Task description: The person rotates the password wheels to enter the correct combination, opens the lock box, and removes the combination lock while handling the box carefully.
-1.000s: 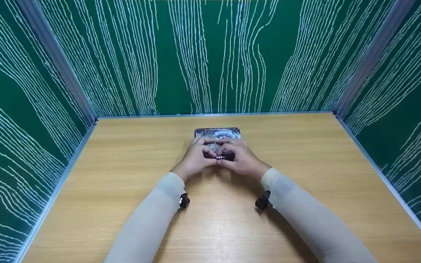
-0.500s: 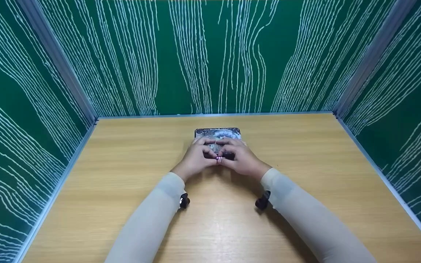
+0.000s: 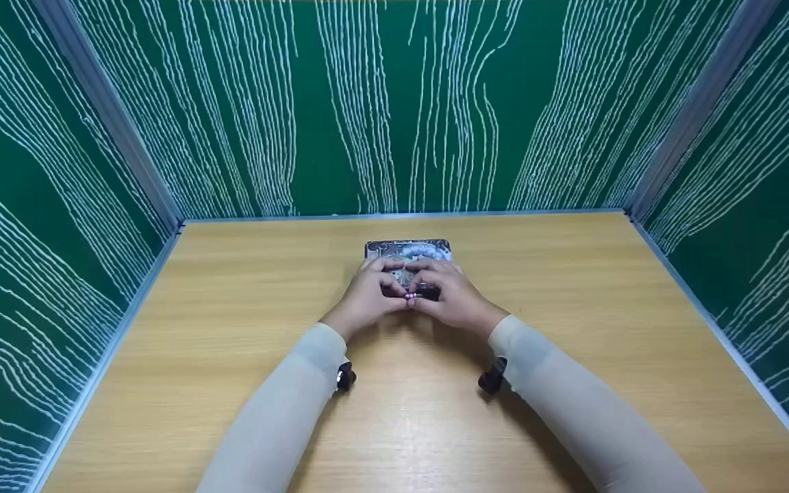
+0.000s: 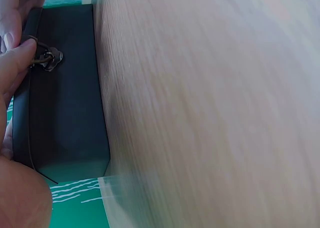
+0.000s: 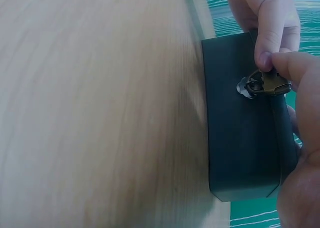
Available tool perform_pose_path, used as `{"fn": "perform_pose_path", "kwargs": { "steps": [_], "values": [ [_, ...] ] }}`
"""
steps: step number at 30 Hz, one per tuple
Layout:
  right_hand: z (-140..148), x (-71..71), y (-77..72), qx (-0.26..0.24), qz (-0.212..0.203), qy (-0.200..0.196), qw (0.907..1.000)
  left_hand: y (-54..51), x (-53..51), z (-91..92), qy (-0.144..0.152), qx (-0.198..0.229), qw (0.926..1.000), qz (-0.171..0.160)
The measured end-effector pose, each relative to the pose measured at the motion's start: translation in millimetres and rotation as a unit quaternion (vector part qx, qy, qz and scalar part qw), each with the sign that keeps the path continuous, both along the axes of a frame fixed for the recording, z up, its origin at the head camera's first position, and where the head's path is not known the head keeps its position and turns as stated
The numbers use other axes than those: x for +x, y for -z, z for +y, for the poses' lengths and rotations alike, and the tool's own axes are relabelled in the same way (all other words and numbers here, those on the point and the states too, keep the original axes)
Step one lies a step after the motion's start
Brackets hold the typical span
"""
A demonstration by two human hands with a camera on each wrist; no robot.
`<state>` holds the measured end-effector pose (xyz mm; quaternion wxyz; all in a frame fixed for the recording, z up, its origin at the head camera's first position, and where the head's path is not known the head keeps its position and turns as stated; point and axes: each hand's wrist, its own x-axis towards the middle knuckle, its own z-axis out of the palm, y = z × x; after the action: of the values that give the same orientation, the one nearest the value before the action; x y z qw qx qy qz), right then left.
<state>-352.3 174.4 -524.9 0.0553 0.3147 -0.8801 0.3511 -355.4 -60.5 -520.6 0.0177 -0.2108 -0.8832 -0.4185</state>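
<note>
A small dark box [image 3: 422, 248] with a patterned lid sits toward the back of the table. Its plain black front [image 4: 70, 107] carries a bronze metal clasp [image 5: 274, 84] with a loop running through a scalloped plate [image 5: 244, 87]. My left hand [image 3: 367, 291] pinches the clasp between thumb and index finger, its other fingers over the lid. From the other side my right hand [image 3: 455, 294] pinches the same clasp, thumb almost touching the left thumb. Both hands hide much of the lid.
The wooden table [image 3: 230, 308] meets green panels [image 3: 340, 103] with white wavy lines at the back and both sides. A dark camera hangs at the left wrist [image 3: 346, 376], another at the right wrist [image 3: 492, 376].
The box and both arms stay in place. Only the fingertips and the clasp between them shift slightly.
</note>
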Motion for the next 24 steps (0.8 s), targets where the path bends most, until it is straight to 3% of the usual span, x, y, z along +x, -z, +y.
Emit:
{"fn": "perform_pose_path", "kwargs": {
  "steps": [24],
  "values": [
    [2.7,-2.2,0.0,-0.002,-0.026,0.003,0.9997,1.3,-0.8,0.6,-0.005,0.008,0.9998,-0.015]
  ]
}}
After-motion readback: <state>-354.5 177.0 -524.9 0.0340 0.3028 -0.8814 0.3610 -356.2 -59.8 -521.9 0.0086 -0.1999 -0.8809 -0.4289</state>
